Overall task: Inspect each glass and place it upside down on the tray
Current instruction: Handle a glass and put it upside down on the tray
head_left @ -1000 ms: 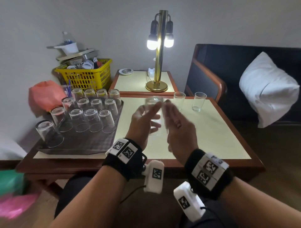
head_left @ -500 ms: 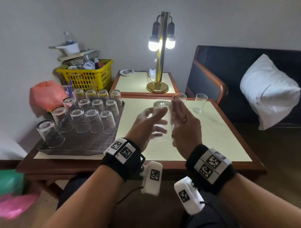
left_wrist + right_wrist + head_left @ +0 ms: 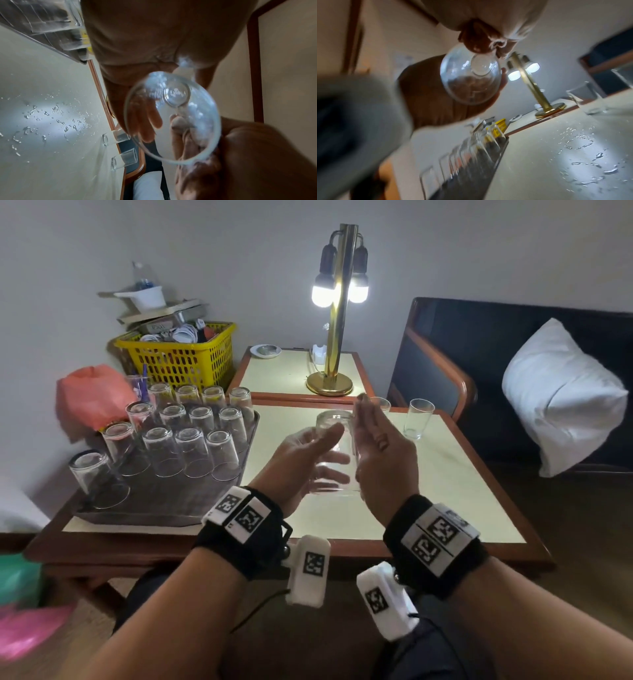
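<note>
While the clear, tapered drinking glass (image 3: 334, 453) hangs above the cream-topped wooden table (image 3: 445, 484), it sits between both palms with its base up and its wide mouth toward the person. The left hand (image 3: 301, 463) cradles it from the left, thumb laid along the wall near the base and fingers (image 3: 150, 121) curled round the far side, seen through the glass in the left wrist view. The right hand (image 3: 383, 460) lies flat against its right wall, fingers straight and pointing away.

Compared with a second ago, when the hands were blurred and the glass was barely readable between them, the glass is now sharper, plainly base-up, and held a little lower and nearer the body; the right fingers were flat half a second ago as well.

To the left, the dark grey rectangular tray (image 3: 154, 508) carries rows of upturned clear glasses (image 3: 191, 453), unchanged. Two upright clear glasses (image 3: 417, 419) stand near the table's far edge, one partly hidden behind the right fingers. Water droplets (image 3: 51, 119) speckle the tabletop.
</note>
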The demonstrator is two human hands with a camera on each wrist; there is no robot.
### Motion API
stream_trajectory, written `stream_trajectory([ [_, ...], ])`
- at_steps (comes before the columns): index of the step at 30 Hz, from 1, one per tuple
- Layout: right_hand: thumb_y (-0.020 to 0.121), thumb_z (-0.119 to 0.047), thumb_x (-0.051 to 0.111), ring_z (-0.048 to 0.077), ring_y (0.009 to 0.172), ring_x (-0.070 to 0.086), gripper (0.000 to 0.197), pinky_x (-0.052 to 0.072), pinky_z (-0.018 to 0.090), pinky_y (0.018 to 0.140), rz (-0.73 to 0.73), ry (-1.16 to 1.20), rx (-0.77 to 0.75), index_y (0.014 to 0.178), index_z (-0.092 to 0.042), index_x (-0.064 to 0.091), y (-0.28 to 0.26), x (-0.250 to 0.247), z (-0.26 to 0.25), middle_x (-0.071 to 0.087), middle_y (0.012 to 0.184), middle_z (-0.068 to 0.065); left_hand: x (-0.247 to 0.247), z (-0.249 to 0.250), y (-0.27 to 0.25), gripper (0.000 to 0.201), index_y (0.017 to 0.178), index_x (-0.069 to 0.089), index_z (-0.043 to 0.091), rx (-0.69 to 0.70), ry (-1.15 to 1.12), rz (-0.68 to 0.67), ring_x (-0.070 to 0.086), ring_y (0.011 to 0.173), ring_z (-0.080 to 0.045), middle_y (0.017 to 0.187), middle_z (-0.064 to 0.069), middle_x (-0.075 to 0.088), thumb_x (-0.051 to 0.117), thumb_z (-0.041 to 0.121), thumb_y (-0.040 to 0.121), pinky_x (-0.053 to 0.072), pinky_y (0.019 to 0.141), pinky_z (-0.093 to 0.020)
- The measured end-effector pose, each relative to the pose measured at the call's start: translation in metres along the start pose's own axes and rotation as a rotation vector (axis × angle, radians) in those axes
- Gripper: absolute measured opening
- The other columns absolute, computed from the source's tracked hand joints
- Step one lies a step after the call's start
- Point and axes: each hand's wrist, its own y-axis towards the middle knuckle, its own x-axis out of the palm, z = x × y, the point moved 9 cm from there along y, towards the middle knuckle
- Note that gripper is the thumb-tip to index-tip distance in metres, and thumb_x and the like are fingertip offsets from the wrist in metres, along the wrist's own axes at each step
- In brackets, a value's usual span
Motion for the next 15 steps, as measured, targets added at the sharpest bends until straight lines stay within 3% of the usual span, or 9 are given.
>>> stream_trajectory([
  [1, 0.105, -0.023, 0.051, 0.007, 0.103, 0.067, 0.043, 0.056, 0.034, 0.097, -0.03, -0.015, -0.023, 0.147, -0.029, 0.047, -0.003, 0.004, -0.004, 0.05, 0.145, -0.021, -0.007, 0.003, 0.002, 0.053, 0.123, 0.058, 0.024, 0.029, -0.013, 0.06, 0.07, 0.082, -0.024, 0.108, -0.012, 0.069, 0.068, 0.062, 0.088, 0.056, 0.072, -0.035],
  [3, 0.105, -0.018, 0.051, 0.001, 0.116, 0.06, 0.046, 0.05, 0.024, 0.103, -0.137, -0.089, -0.112, 0.15, -0.03, 0.045, -0.017, 0.019, -0.014, 0.048, 0.149, -0.016, -0.017, 0.007, 0.003, 0.059, 0.123, 0.059, 0.025, 0.042, -0.081, 0.138, 0.072, 0.096, -0.03, 0.116, -0.015, 0.07, 0.06, 0.072, 0.088, 0.059, 0.086, -0.045],
  [5, 0.105, -0.018, 0.052, 0.003, 0.121, 0.06, 0.046, 0.05, 0.035, 0.107, -0.106, -0.079, -0.09, 0.15, -0.027, 0.046, -0.013, 0.015, -0.007, 0.049, 0.148, -0.018, -0.011, 0.002, 0.002, 0.052, 0.124, 0.057, 0.022, -0.036, -0.098, 0.074, 0.071, 0.107, -0.037, 0.122, -0.022, 0.07, 0.049, 0.066, 0.098, 0.056, 0.095, -0.049],
  [7, 0.104, -0.02, 0.053, 0.003, 0.119, 0.061, 0.043, 0.051, 0.04, 0.106, -0.005, 0.019, 0.012, 0.147, -0.023, 0.05, -0.001, 0.002, 0.003, 0.053, 0.145, -0.016, -0.001, -0.001, 0.001, 0.046, 0.124, 0.056, 0.019, -0.047, -0.037, -0.004, 0.072, 0.097, -0.033, 0.117, -0.023, 0.07, 0.058, 0.056, 0.098, 0.057, 0.085, -0.042],
  [9, 0.105, -0.017, 0.052, 0.005, 0.131, 0.055, 0.043, 0.05, 0.033, 0.107, -0.017, 0.015, -0.029, 0.147, -0.025, 0.049, -0.008, 0.005, -0.005, 0.051, 0.148, -0.016, -0.009, 0.006, 0.002, 0.05, 0.119, 0.06, 0.02, 0.038, -0.055, 0.086, 0.069, 0.081, -0.024, 0.105, -0.014, 0.069, 0.071, 0.058, 0.087, 0.055, 0.073, -0.035],
  [11, 0.105, -0.015, 0.052, -0.006, 0.135, 0.045, 0.045, 0.043, 0.024, 0.111, -0.114, -0.035, -0.127, 0.149, -0.025, 0.047, -0.026, 0.02, -0.014, 0.047, 0.149, -0.018, -0.02, 0.01, 0.003, 0.05, 0.112, 0.063, 0.025, 0.073, -0.117, 0.173, 0.071, 0.084, -0.025, 0.107, -0.012, 0.07, 0.066, 0.068, 0.086, 0.056, 0.075, -0.038],
  [12, 0.104, -0.017, 0.052, -0.012, 0.133, 0.044, 0.045, 0.041, 0.024, 0.113, -0.121, -0.038, -0.123, 0.149, -0.025, 0.048, -0.026, 0.02, -0.01, 0.047, 0.148, -0.02, -0.018, 0.008, 0.003, 0.049, 0.114, 0.061, 0.025, 0.042, -0.124, 0.151, 0.073, 0.091, -0.03, 0.112, -0.014, 0.071, 0.059, 0.069, 0.091, 0.057, 0.079, -0.042],
  [13, 0.104, -0.021, 0.052, -0.012, 0.128, 0.048, 0.044, 0.043, 0.029, 0.113, -0.086, -0.026, -0.07, 0.148, -0.026, 0.048, -0.018, 0.015, -0.003, 0.048, 0.146, -0.022, -0.012, 0.004, 0.002, 0.047, 0.116, 0.059, 0.023, 0.004, -0.109, 0.095, 0.073, 0.094, -0.033, 0.113, -0.016, 0.072, 0.053, 0.065, 0.096, 0.057, 0.081, -0.044],
  [15, 0.103, -0.026, 0.053, 0.004, 0.115, 0.061, 0.043, 0.047, 0.044, 0.11, -0.004, 0.036, 0.044, 0.146, -0.026, 0.05, -0.006, 0.002, 0.009, 0.051, 0.145, -0.02, -0.001, 0.0, 0.001, 0.043, 0.121, 0.058, 0.018, -0.01, -0.049, 0.012, 0.071, 0.085, -0.029, 0.106, -0.015, 0.07, 0.06, 0.055, 0.097, 0.057, 0.078, -0.041],
])
